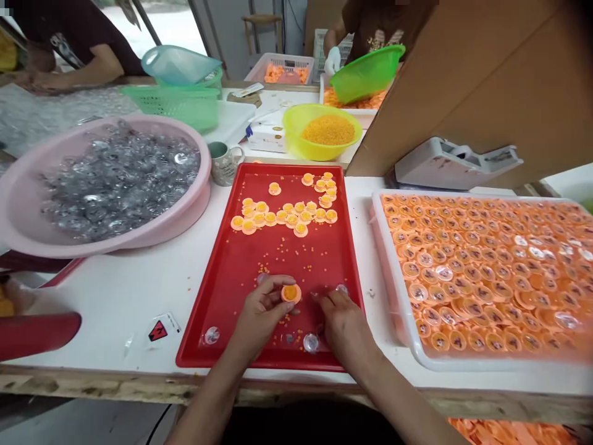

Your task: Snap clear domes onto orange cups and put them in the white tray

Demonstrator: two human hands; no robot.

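Note:
My left hand [264,312] pinches a small round orange piece [291,293] by its rim, with darker orange grains in its cup. My right hand [343,318] is low over the right part of the red tray [282,259], fingers curled and slightly blurred; what they hold, if anything, I cannot make out. A clear plastic cap [341,288] shows just beyond its knuckles. Another clear cap [311,342] lies between my hands near the front, and one more [212,335] at the front left. Several filled orange pieces [301,229] are clustered toward the tray's far half, among scattered grains.
At left stands a pink basin [185,216] of clear plastic parts, with a mug [224,164] beside it. A white bin [403,309] of orange pieces stands at right. Behind are a yellow bowl [296,145] of grains and a co-worker's gloved hand [332,62] at a green basin [365,77].

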